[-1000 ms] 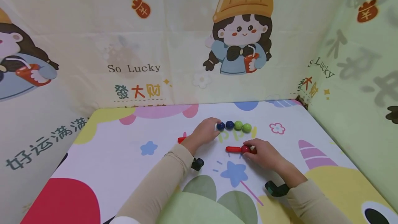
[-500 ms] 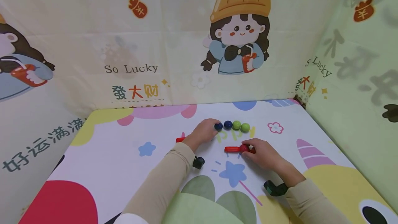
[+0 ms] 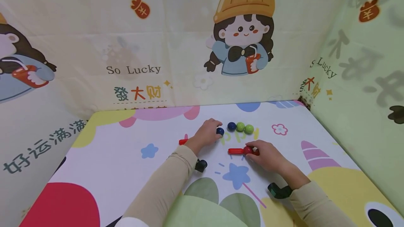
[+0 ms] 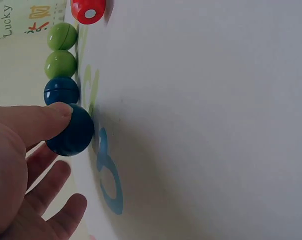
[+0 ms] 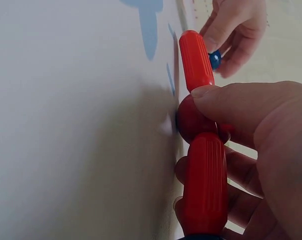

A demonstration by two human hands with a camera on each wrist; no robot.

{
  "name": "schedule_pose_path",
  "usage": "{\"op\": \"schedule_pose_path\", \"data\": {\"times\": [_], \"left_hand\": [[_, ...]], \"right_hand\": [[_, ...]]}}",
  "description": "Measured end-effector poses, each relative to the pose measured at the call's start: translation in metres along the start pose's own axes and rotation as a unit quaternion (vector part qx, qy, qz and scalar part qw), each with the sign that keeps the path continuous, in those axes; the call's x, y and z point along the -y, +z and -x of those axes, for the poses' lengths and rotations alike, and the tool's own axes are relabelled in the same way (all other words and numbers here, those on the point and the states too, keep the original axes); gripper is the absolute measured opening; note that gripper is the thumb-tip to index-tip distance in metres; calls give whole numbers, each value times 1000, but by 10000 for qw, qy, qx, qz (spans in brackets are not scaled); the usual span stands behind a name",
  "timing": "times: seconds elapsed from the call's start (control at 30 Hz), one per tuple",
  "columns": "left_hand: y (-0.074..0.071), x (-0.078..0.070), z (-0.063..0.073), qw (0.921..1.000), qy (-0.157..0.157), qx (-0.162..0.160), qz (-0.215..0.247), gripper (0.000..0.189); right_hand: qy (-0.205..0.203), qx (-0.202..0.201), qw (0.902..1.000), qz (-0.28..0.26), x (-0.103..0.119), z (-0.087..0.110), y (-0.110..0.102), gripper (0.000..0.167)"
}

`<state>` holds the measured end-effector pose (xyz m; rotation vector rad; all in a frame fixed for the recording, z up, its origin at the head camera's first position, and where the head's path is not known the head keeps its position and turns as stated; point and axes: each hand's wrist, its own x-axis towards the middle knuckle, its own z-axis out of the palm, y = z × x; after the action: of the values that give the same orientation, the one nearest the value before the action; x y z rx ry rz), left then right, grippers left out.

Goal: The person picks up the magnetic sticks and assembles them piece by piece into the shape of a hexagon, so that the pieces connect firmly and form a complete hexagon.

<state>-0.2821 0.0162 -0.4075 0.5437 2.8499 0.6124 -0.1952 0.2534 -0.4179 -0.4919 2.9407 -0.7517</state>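
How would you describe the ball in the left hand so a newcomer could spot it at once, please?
On the patterned table, find the left hand toward the far side. It holds a dark blue ball, set apart from the other blue ball and two green balls by that grip.

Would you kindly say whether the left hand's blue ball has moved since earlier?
Yes, slightly: against the printed pink flower, the blue ball has shifted left and nearer the camera.

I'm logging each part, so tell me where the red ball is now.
In the head view, the red ball is just right of centre, held by the right hand, between two red rods, nearer the person than the green balls.
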Motion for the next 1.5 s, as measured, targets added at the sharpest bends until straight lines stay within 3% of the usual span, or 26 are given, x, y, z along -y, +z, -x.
{"op": "schedule_pose_path", "data": {"times": [0.2, 0.53, 0.8, 1.1, 1.5], "left_hand": [[1, 2, 3, 9989, -170, 266, 333, 42], [3, 2, 13, 9968, -347, 322, 645, 39], [4, -1, 20, 9964, -312, 502, 605, 47], [4, -5, 29, 9972, 173, 535, 492, 42], [11, -13, 32, 9962, 408, 527, 554, 41]], "right_hand": [[14, -5, 10000, -20, 0, 0, 0, 44], [-21, -156, 9998, -105, -1, 0, 0, 43], [40, -189, 9996, -190, -2, -1, -3, 42], [66, -274, 9994, -177, -4, -2, -2, 43], [106, -168, 9997, -158, -3, 0, -5, 42]]}}
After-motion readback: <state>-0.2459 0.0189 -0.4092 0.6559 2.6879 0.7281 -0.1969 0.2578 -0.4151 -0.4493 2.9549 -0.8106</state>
